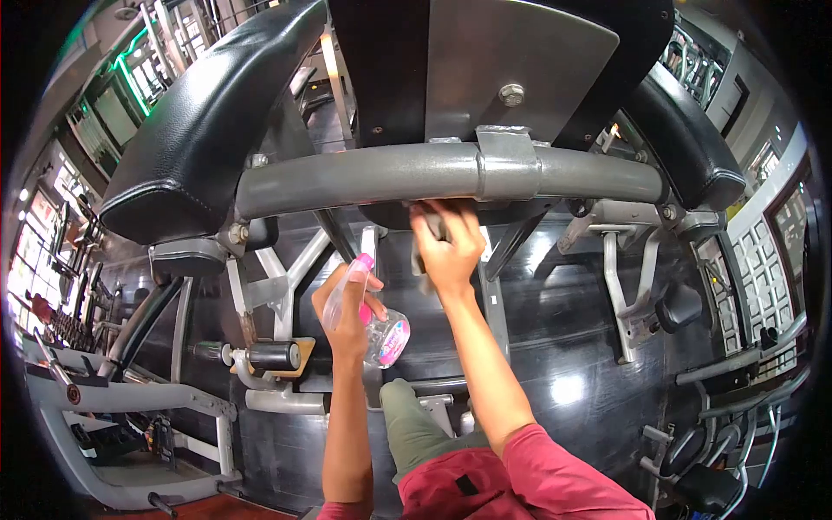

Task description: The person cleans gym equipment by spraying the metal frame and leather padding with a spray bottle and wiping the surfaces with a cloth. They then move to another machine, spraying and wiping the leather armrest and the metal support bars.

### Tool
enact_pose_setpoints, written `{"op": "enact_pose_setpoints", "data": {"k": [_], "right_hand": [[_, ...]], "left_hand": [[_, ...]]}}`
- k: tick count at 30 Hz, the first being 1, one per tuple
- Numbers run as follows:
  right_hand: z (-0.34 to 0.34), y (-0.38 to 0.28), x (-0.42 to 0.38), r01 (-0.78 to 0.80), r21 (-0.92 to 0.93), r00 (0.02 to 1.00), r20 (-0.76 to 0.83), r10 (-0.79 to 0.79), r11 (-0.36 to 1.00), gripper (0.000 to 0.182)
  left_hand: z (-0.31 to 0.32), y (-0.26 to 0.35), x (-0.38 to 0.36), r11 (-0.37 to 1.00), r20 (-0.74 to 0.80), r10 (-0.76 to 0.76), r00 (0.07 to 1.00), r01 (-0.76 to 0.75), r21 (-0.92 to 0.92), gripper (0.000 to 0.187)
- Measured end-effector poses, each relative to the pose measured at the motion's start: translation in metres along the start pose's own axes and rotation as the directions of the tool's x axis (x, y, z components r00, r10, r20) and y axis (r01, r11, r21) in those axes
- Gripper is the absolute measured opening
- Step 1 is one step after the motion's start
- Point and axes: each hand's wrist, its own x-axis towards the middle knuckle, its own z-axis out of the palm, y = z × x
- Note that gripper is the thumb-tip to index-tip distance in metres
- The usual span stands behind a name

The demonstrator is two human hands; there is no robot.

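My left hand (341,310) is wrapped round the neck of a clear spray bottle (388,340) with a pink nozzle and a pink-and-blue label. Just below a thick grey metal tube (364,179), my right hand (451,251) is closed on a greyish cloth (423,270), only part of which shows. The right fingertips reach beneath the tube, where its underside hides them. Above the tube is a grey metal plate (520,65) with a bolt, part of a gym machine.
Black padded arms (208,121) of the machine flank me at left and right. Grey machine frames and a black roller pad (273,356) stand at lower left. On the right are another machine (620,286) and a rack (719,442). The dark floor (572,347) is shiny.
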Motion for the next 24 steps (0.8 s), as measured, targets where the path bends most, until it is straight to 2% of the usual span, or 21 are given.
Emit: {"op": "enact_pose_setpoints", "data": {"k": [2, 4, 6, 9, 11, 12, 14, 16, 19, 22, 23, 24], "right_hand": [[0.002, -0.013, 0.010, -0.010, 0.052, 0.999, -0.034, 0.012, 0.999, 0.025], [0.012, -0.024, 0.015, 0.002, 0.022, 0.974, -0.227, 0.003, 1.000, 0.026], [0.026, -0.020, 0.000, -0.004, -0.029, 0.994, -0.111, 0.000, 1.000, 0.025], [0.039, -0.015, -0.018, 0.013, 0.004, 0.999, -0.033, -0.013, 1.000, 0.025], [0.033, -0.003, -0.031, 0.052, -0.026, 0.973, 0.228, -0.045, 0.998, 0.026], [0.029, 0.004, -0.036, 0.053, -0.023, 0.972, 0.230, -0.047, 0.998, 0.026], [0.020, 0.018, -0.041, 0.043, -0.055, 0.935, 0.355, -0.021, 0.998, 0.026], [0.015, 0.008, -0.027, 0.057, -0.054, 0.943, 0.331, -0.036, 0.997, 0.026], [0.020, -0.009, 0.001, 0.070, -0.005, 0.996, -0.047, -0.070, 0.998, 0.024], [0.031, -0.015, -0.004, 0.029, -0.025, 0.998, -0.053, -0.030, 0.999, 0.027], [0.029, -0.002, -0.015, 0.079, -0.114, 0.995, 0.067, -0.072, 0.990, 0.028], [0.027, -0.003, -0.016, 0.134, -0.052, 0.981, 0.149, -0.125, 0.990, 0.028]], "left_hand": [[-0.005, 0.001, 0.000, 1.000, -0.013, -0.007, 1.000, 0.007, 0.003, 0.040], [-0.009, 0.001, 0.001, 1.000, -0.010, 0.013, 1.000, -0.013, 0.027, 0.041], [-0.009, 0.005, 0.000, 1.000, -0.025, 0.014, 1.000, -0.014, 0.014, 0.042], [-0.012, 0.008, 0.001, 1.000, -0.036, 0.022, 0.999, -0.022, -0.011, 0.042], [-0.015, 0.010, 0.000, 0.999, -0.038, 0.026, 0.999, -0.026, -0.018, 0.042], [-0.017, 0.009, -0.001, 0.999, -0.036, 0.027, 0.999, -0.028, -0.018, 0.042], [-0.022, 0.009, -0.002, 0.999, -0.035, 0.034, 0.999, -0.035, -0.015, 0.042], [-0.027, 0.009, -0.004, 0.998, -0.043, 0.059, 0.997, -0.059, -0.015, 0.041], [-0.032, 0.007, -0.005, 0.998, -0.052, 0.068, 0.996, -0.069, -0.011, 0.042], [-0.027, 0.010, -0.003, 0.995, -0.061, 0.042, 0.997, -0.037, 0.092, 0.047], [-0.026, 0.010, -0.002, 0.995, -0.060, 0.045, 0.997, -0.040, 0.088, 0.047], [-0.024, 0.009, 0.000, 0.999, -0.058, 0.044, 0.997, -0.042, 0.034, 0.046]]}}
